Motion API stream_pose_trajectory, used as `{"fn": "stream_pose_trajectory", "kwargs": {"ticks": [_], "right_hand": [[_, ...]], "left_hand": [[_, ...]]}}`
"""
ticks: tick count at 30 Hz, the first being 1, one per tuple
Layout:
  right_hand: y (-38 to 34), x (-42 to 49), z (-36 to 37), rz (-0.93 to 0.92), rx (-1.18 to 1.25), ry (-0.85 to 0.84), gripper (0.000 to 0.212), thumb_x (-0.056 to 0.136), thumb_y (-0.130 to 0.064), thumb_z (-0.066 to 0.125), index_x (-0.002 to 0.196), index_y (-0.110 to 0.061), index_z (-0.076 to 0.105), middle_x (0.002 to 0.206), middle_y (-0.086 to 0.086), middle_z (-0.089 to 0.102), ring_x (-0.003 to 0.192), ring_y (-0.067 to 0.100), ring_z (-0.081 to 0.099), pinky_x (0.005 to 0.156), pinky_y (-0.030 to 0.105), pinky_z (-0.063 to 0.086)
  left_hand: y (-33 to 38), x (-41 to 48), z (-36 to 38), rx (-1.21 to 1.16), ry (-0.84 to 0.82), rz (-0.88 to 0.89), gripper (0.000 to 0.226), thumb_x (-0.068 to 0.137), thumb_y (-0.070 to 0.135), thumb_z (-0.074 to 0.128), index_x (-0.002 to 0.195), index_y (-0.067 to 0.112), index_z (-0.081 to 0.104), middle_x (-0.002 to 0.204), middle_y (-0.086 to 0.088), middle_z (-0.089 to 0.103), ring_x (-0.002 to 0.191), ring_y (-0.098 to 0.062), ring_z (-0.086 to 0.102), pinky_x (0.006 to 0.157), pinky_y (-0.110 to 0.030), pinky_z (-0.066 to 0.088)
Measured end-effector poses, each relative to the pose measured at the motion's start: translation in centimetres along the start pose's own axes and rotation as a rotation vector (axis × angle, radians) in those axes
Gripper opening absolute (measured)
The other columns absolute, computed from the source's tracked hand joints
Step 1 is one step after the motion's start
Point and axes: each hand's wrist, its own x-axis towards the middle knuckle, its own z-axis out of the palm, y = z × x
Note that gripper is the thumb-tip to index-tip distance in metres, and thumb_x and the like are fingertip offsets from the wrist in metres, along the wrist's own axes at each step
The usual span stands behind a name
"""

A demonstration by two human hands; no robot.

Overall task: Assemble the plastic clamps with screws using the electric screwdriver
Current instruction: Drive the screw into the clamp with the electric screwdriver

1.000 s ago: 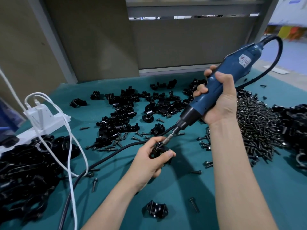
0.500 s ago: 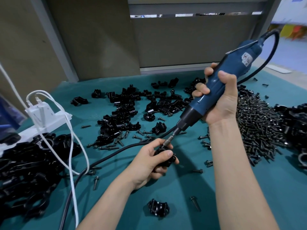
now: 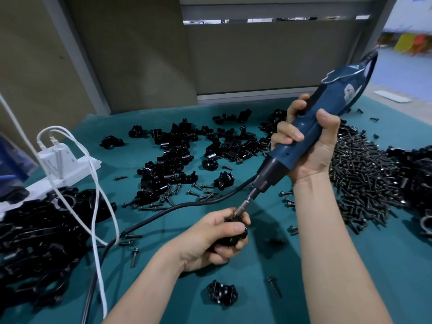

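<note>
**Driving a screw into a hand-held plastic clamp**

A person's left hand [image 3: 210, 239] holds a small black plastic clamp [image 3: 233, 237] just above a teal surface [image 3: 280, 265]. Its fingers [image 3: 236, 226] are curled round the clamp body, with the thumb lying across the top. The right hand [image 3: 308, 148] grips the blue electric screwdriver [image 3: 327, 118], fingers wrapped tight round the barrel. The tool slants down from above and to the right of the clamp, and its metal bit [image 3: 245, 204] meets the clamp's upper face. The screw under the bit is hidden.

A large heap of screws [image 3: 364, 183] lies beyond the clamp to its right, and loose clamp parts [image 3: 177, 160] are scattered beyond it to the left. The tool's black cable [image 3: 163, 213] runs past just behind the clamp. Nearer the viewer lie a second clamp [image 3: 222, 293] and a single screw [image 3: 274, 287].

The clamp looks light, stiff and glossy, so it would probably try to twist under the driver's torque. It seems best gripped by its broad sides, with fingertips clear of the screw hole. The screwdriver is likely the heavier item, and its cable will tug, so a hold around the mid-barrel suits it. The screws are tiny and likely to roll, so they are best pinched near the head.
</note>
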Motion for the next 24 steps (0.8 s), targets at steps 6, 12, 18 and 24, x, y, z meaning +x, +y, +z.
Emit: {"fn": "stream_pose_trajectory", "kwargs": {"ticks": [6, 12, 18, 24], "right_hand": [[-0.7, -0.2, -0.2, 0.002, -0.052, 0.018, 0.049, 0.059, -0.016, 0.085, 0.099, -0.015, 0.057, 0.085, -0.005, 0.064, 0.044, 0.008, 0.051, 0.046, 0.021, 0.046], [-1.3, -0.2, -0.1, -0.042, -0.063, 0.067, 0.053, 0.054, -0.014, 0.088, 0.096, -0.016, 0.056, 0.085, -0.005, 0.062, 0.045, 0.008, 0.05, 0.047, 0.021, 0.046], [-1.7, -0.4, 0.1, -0.079, -0.073, 0.128, 0.056, 0.048, -0.014, 0.09, 0.093, -0.017, 0.056, 0.084, -0.006, 0.061, 0.045, 0.008, 0.049, 0.048, 0.019, 0.044], [-1.3, -0.2, -0.1, -0.09, -0.109, 0.225, 0.051, 0.048, -0.017, 0.088, 0.089, -0.017, 0.058, 0.085, -0.006, 0.061, 0.046, 0.008, 0.048, 0.049, 0.02, 0.045]], "left_hand": [[0.2, 0.1, 0.0, 0.02, 0.008, 0.032, 0.041, 0.08, 0.029, 0.067, 0.107, 0.011, 0.042, 0.102, -0.021, 0.07, 0.049, -0.011, 0.054, 0.039, -0.014, 0.041], [0.4, -0.4, -0.8, 0.04, 0.143, 0.108, 0.045, 0.075, 0.036, 0.07, 0.111, 0.009, 0.068, 0.113, -0.012, 0.069, 0.065, -0.012, 0.059, 0.046, -0.017, 0.044], [0.3, -0.3, -0.8, -0.002, 0.202, 0.138, 0.042, 0.08, 0.018, 0.067, 0.119, 0.005, 0.061, 0.103, -0.012, 0.07, 0.059, -0.012, 0.057, 0.042, -0.016, 0.045], [0.6, -0.6, -0.8, 0.012, 0.161, 0.137, 0.057, 0.077, 0.041, 0.063, 0.12, 0.007, 0.051, 0.107, -0.019, 0.07, 0.051, -0.013, 0.056, 0.04, -0.016, 0.043]]}}
